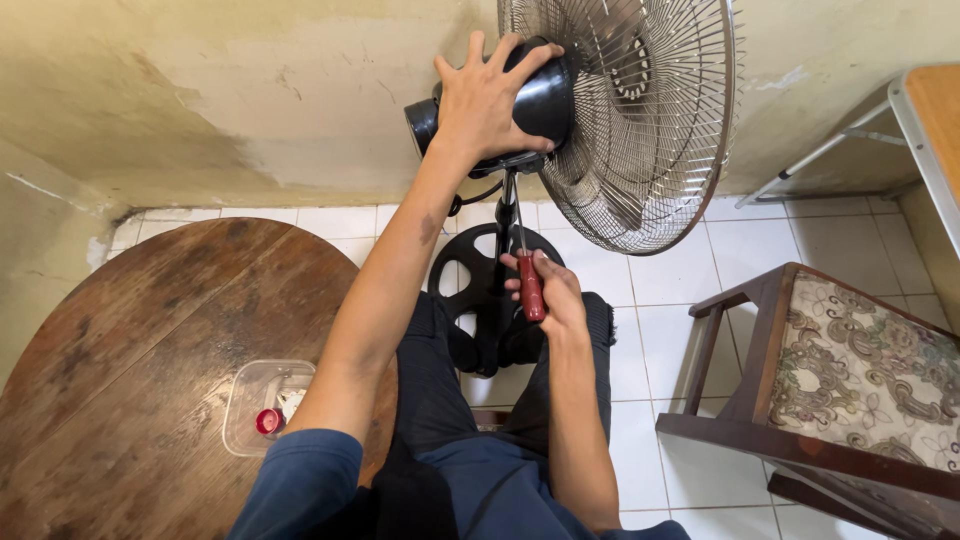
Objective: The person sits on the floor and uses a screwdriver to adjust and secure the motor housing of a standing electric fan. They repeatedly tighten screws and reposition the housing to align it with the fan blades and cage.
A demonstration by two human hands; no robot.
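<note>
- I see my two bare forearms, no watch or rings on the left hand (490,100) or right hand (553,295).
- My blue sleeves (300,480) sit pushed above the elbows.
- I wear dark trousers (440,400), creased at the knees.
</note>
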